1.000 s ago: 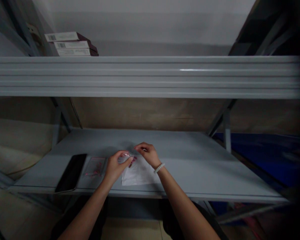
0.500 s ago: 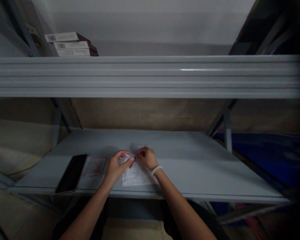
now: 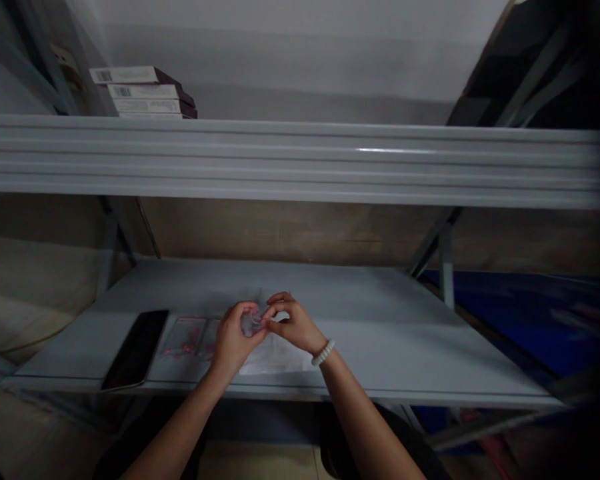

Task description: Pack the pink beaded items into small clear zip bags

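Barcode labels on stacked boxes (image 3: 143,92) are unreadable.

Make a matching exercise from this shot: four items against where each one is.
Items:
1. black phone
2. stack of boxes
3. white beaded bracelet
4. small clear item

Places:
A. around the right wrist
B. pinched between the fingers of the left hand and right hand
C. on the upper shelf
D. on the lower shelf

Pairs: 1-D, 2-C, 3-A, 4-B
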A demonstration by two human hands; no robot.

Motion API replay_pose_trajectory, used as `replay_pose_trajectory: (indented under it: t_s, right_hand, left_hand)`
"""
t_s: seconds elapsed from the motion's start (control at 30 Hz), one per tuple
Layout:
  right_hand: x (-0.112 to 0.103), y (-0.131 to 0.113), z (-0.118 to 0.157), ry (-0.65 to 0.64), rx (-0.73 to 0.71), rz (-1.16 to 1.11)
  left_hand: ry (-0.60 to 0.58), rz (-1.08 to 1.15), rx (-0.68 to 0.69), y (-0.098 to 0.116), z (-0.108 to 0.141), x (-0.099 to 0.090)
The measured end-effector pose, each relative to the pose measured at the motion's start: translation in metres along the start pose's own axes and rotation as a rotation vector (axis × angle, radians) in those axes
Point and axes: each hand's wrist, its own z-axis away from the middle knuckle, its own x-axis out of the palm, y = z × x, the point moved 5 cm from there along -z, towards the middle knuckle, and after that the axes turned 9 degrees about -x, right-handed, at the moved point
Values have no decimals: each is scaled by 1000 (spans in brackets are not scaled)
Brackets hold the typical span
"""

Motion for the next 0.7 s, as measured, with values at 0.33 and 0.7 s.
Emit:
replay_pose_trajectory:
  t_s: [0.33,0.7]
  right_hand:
    - [-23,-21,15,-50,20,-111]
    - [-17,-30,25,249,-30,-3]
  left_hand:
    - [-305,368,-130,1,4,-4]
    - [-104,-107,50,15,5,-28]
